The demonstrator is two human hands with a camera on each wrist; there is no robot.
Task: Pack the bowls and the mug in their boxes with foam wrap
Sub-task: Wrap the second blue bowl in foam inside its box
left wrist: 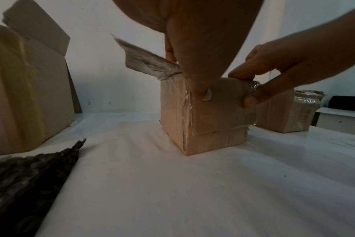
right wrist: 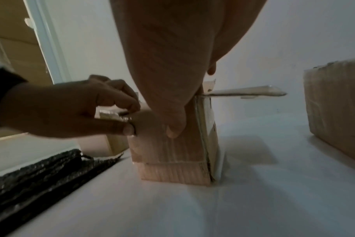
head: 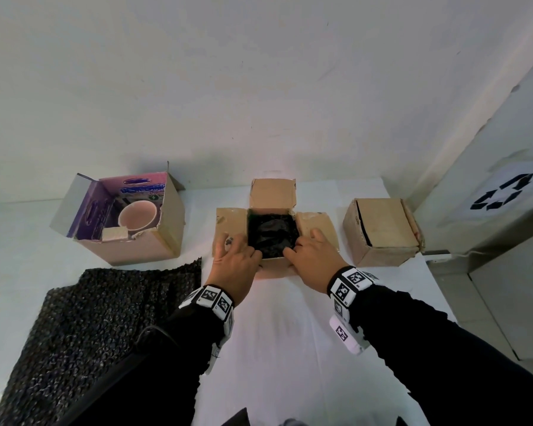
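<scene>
A small cardboard box [head: 273,192] stands open at the middle of the white table, its flaps spread outward. Inside lies a bundle wrapped in black foam [head: 271,235]; what it holds is hidden. Both hands are on the near flap [left wrist: 219,112], which is folded down against the front of the box. My left hand [head: 243,253] pinches its left part, thumb [left wrist: 205,94] on the outer face. My right hand [head: 302,250] pinches the right part, thumb [right wrist: 174,129] on the cardboard. An open box [head: 130,250] to the left holds a bare white vessel [head: 137,215].
A closed cardboard box [head: 382,229] stands to the right of the middle one. A loose sheet of black foam wrap [head: 105,318] lies at the near left of the table [head: 274,333]. A grey bin with a recycling symbol [head: 502,192] is beyond the right edge.
</scene>
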